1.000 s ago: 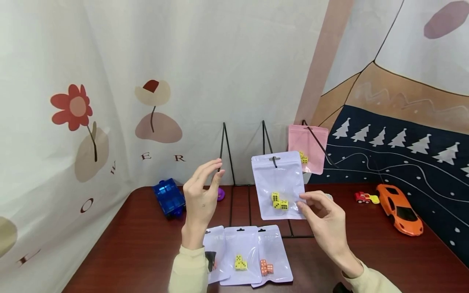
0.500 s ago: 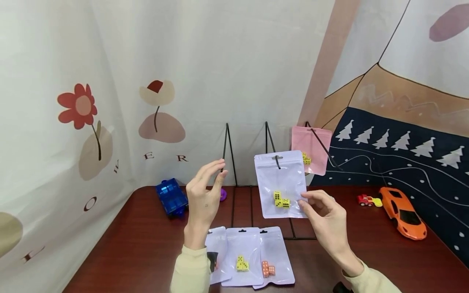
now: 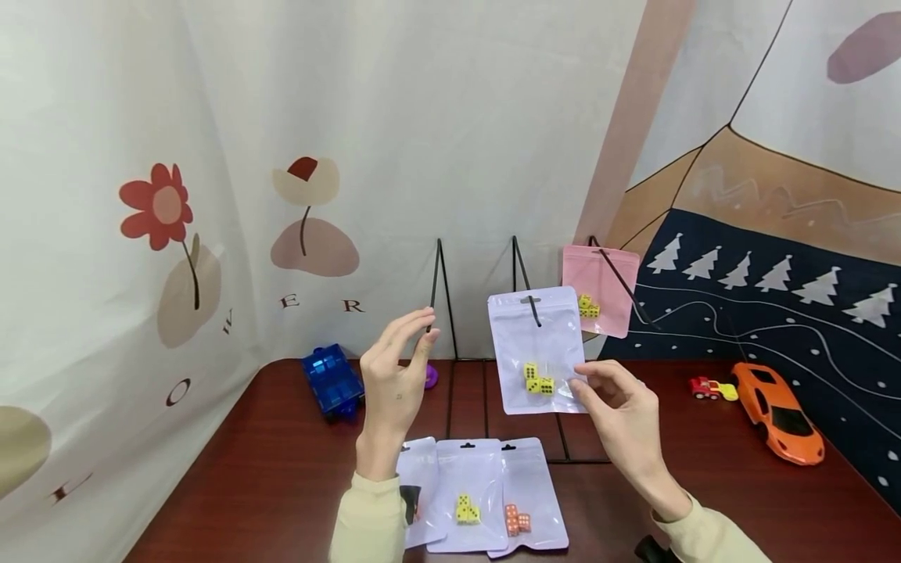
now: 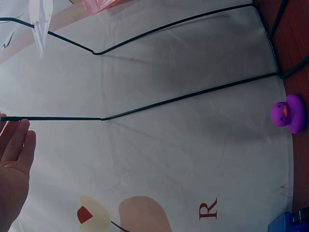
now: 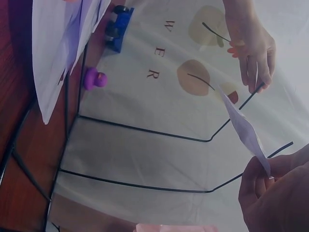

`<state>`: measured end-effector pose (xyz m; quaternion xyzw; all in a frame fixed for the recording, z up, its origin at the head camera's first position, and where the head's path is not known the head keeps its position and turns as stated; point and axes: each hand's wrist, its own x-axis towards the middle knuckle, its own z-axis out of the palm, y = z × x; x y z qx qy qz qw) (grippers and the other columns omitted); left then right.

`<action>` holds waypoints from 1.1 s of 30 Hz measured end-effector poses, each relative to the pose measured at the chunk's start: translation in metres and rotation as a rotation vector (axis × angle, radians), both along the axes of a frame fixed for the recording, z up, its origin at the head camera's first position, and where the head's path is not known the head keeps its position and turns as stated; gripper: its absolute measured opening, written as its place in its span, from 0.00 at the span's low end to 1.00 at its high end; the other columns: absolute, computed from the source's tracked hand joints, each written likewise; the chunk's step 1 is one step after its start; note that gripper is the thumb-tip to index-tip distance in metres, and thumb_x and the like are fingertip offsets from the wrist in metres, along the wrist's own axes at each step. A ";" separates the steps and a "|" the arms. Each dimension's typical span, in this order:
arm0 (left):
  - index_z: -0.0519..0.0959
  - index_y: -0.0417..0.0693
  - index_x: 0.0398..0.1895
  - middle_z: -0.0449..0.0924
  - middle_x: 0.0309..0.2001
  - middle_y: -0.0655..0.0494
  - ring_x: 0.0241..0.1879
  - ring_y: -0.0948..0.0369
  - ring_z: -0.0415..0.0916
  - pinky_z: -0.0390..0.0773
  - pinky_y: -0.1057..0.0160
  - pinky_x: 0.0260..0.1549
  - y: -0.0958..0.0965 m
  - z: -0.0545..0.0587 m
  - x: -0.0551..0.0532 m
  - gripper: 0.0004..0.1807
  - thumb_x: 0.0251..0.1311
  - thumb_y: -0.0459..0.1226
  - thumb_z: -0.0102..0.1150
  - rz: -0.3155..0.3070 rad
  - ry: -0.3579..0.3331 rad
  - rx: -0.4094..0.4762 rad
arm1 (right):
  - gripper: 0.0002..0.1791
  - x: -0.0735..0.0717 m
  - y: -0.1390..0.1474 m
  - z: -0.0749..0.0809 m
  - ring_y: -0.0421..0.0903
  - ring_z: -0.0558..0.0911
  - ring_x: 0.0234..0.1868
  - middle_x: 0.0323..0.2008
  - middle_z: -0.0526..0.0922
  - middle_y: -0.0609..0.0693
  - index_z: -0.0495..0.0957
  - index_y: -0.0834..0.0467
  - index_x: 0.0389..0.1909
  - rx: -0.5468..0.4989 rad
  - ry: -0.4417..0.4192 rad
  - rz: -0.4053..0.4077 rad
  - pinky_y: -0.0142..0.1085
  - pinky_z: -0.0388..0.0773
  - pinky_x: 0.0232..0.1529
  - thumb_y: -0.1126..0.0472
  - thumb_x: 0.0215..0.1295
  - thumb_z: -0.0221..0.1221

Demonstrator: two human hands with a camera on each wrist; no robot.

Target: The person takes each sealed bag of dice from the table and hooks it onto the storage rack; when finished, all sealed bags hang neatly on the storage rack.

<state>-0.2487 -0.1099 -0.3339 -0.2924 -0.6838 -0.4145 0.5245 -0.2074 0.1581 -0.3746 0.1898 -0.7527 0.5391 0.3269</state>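
My right hand point(image 3: 622, 422) pinches the lower right edge of a pale lilac zip bag point(image 3: 510, 340) with yellow dice inside. The bag hangs by its slot on the middle prong of a black wire display rack point(image 3: 449, 313), and the prong's tip sticks out in front. To the left, my left hand point(image 3: 394, 375) holds the end of the left prong between thumb and fingertips. In the left wrist view, its fingers point(image 4: 24, 145) lie against that wire point(image 4: 63, 118). A pink zip bag point(image 3: 612, 289) with yellow dice hangs on the right prong.
Several lilac bags lie overlapping in front, among them one with yellow dice point(image 3: 468, 469) and one with orange dice point(image 3: 531, 477). A blue toy point(image 3: 334, 383) and a purple rubber duck point(image 4: 289, 114) stand at the left; an orange toy car point(image 3: 781, 414) and small red toy point(image 3: 702, 388) stand right.
The hanging bag's lower edge has risen slightly, with my right hand moving a little up and left alongside it. My left hand keeps hold of the left prong. The head view has shifted slightly.
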 end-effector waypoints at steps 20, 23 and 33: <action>0.82 0.38 0.42 0.82 0.46 0.49 0.46 0.56 0.80 0.76 0.62 0.49 0.000 -0.003 0.000 0.13 0.52 0.25 0.66 -0.002 0.002 0.008 | 0.14 -0.015 -0.006 0.002 0.40 0.78 0.28 0.35 0.82 0.56 0.81 0.65 0.41 -0.084 -0.002 0.004 0.23 0.74 0.25 0.78 0.53 0.64; 0.82 0.38 0.42 0.82 0.46 0.49 0.46 0.56 0.80 0.76 0.62 0.50 0.001 -0.003 0.000 0.14 0.51 0.24 0.66 -0.008 0.000 0.009 | 0.14 -0.017 -0.006 0.002 0.39 0.77 0.28 0.36 0.82 0.57 0.81 0.66 0.41 -0.085 -0.004 -0.003 0.22 0.74 0.25 0.79 0.53 0.63; 0.82 0.39 0.43 0.82 0.46 0.49 0.46 0.56 0.80 0.76 0.62 0.49 0.000 -0.001 0.000 0.14 0.51 0.24 0.66 -0.001 -0.002 0.000 | 0.13 -0.015 -0.011 0.013 0.39 0.76 0.26 0.33 0.81 0.59 0.80 0.68 0.40 -0.092 0.005 -0.017 0.22 0.72 0.23 0.81 0.52 0.62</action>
